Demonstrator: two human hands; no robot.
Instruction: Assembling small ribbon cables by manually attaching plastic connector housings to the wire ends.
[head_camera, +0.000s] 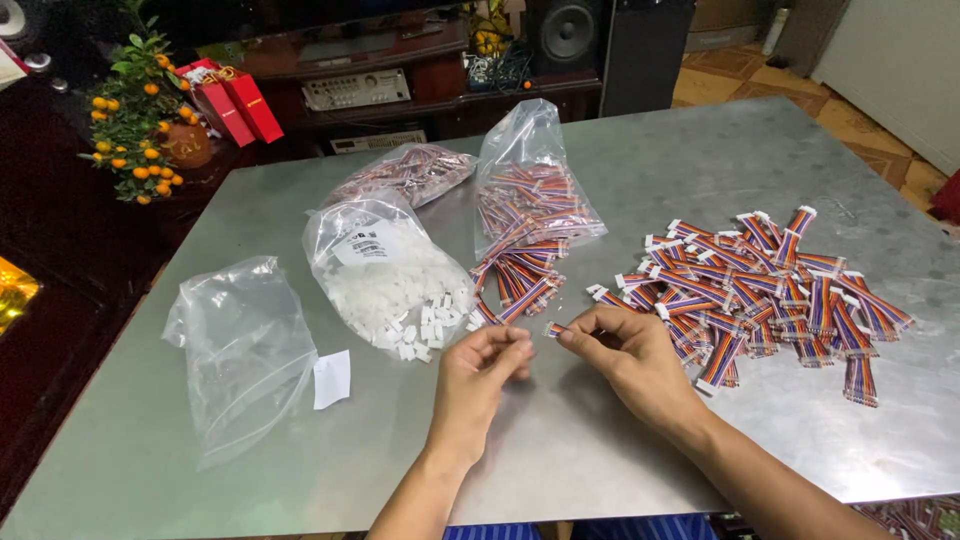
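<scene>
**Two hands meet over a ribbon cable at centre frame**

Both forearms rise from the bottom edge. The left hand (485, 372) has its fingers curled and pinched narrow; whether anything is held, I cannot tell. The right hand (632, 352) pinches a short multicoloured ribbon cable (555, 329) at its fingertips, between the two hands.

They work over a grey metal table (600, 440), with a dark cabinet and a small orange-fruited tree (135, 115) at upper left. A pile of like cables (770, 290) lies just right of the right hand; a bag of white connectors (390, 280) sits above the left.
</scene>
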